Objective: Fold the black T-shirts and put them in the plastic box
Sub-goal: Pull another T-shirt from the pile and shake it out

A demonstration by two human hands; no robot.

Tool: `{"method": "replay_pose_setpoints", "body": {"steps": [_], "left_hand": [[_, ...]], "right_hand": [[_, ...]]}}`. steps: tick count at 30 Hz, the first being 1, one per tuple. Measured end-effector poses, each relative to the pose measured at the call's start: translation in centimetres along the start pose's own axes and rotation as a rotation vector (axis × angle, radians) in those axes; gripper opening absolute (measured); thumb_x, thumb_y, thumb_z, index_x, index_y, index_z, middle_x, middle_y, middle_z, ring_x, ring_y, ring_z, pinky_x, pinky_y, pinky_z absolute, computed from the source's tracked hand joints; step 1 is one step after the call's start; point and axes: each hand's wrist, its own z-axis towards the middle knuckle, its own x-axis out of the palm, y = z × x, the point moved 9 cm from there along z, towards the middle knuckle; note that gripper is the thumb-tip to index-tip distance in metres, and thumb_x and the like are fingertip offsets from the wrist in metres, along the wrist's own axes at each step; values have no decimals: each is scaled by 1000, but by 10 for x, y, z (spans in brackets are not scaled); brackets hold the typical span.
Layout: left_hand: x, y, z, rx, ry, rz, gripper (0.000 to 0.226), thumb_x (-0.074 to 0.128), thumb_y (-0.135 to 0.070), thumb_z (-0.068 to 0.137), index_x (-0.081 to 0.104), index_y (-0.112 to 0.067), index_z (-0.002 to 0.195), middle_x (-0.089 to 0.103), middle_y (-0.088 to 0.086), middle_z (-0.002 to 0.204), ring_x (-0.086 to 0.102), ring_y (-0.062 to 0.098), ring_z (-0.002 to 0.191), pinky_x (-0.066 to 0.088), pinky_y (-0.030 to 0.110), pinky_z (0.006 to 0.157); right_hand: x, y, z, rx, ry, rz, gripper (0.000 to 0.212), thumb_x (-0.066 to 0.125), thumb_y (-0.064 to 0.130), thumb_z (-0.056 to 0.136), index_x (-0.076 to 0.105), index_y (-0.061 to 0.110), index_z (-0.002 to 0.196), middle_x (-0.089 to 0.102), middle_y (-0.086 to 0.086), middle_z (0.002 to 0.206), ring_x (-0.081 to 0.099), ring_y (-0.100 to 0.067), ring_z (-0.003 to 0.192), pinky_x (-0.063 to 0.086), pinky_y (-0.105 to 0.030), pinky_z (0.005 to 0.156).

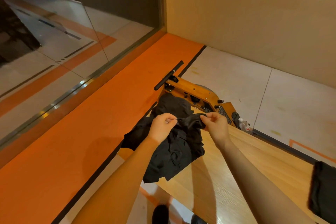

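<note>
A crumpled black T-shirt (178, 151) hangs in front of me over the left end of a light wooden table (245, 160). My left hand (162, 127) pinches its top edge on the left. My right hand (216, 125) pinches the same edge on the right, with a bunched strip of cloth stretched between the two hands. More black cloth (172, 104) lies heaped just beyond my hands. Another black garment (323, 191) lies on the table at the far right, cut off by the frame. No plastic box is in view.
A wooden exercise machine (200, 96) with a black handle bar (169, 75) stands beyond the table. A plastic bottle (244, 124) sits by its right end. An orange floor strip (91, 123) and a glass wall (72, 32) run along the left. My shoes (161, 213) show below.
</note>
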Motion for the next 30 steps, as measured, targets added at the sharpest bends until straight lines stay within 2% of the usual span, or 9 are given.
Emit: {"method": "replay_pose_setpoints", "body": {"steps": [4,8,12,16,18,22,24,27,30], "left_hand": [[9,-12,1,49,-43,13,10,67,-18,89,70,-11,95,66,-1,87,61,6,83,51,22,78],[13,-12,0,65,-65,29,5,69,-18,87,69,-14,89,65,-3,82,59,1,76,48,16,71],[13,-7,2,62,-22,27,15,68,-17,88,73,-12,102,69,-2,87,61,1,79,50,14,76],[15,-7,3,89,35,51,19,66,-9,89,72,-10,107,67,-4,88,61,-2,78,49,8,77],[15,-8,3,96,34,69,15,68,-9,87,72,-10,101,66,-4,85,60,-2,76,51,11,76],[14,-9,3,83,2,129,7,70,-13,86,67,-18,90,62,-6,80,57,2,73,50,18,73],[13,-7,2,68,-5,210,7,68,-15,86,64,-20,89,60,-9,80,56,4,74,50,21,73],[14,-1,2,69,-2,417,3,62,-21,87,63,-20,90,57,-9,86,55,15,87,46,33,81],[7,5,1,38,-65,548,6,56,-27,89,60,-22,90,51,-10,86,48,18,94,36,33,85]], "right_hand": [[28,4,-16,-30,62,-30,11,68,15,92,72,7,84,71,-16,79,69,-27,76,59,-30,67],[50,1,-27,13,123,87,8,68,14,92,72,13,85,73,-13,79,71,-24,79,60,-29,70],[61,10,-39,-35,260,194,14,70,7,88,73,19,94,76,7,81,72,-7,81,56,-19,71],[58,8,-35,-73,286,138,20,71,2,86,75,17,98,77,3,91,73,-12,88,58,-26,79],[55,7,-32,-92,258,84,18,71,4,86,77,21,91,76,2,86,72,-13,83,57,-29,77],[55,1,-25,-112,230,-32,10,71,10,88,76,18,83,71,-11,81,67,-31,81,54,-44,74],[56,0,-22,-102,224,-53,8,70,9,88,74,14,83,70,-14,82,66,-29,78,53,-42,73],[51,3,-18,-98,180,-73,9,67,7,89,70,10,81,67,-15,80,61,-12,67,49,-29,66],[46,5,-14,-79,157,-29,11,65,7,90,68,12,81,68,-10,82,65,-15,76,53,-32,71]]}}
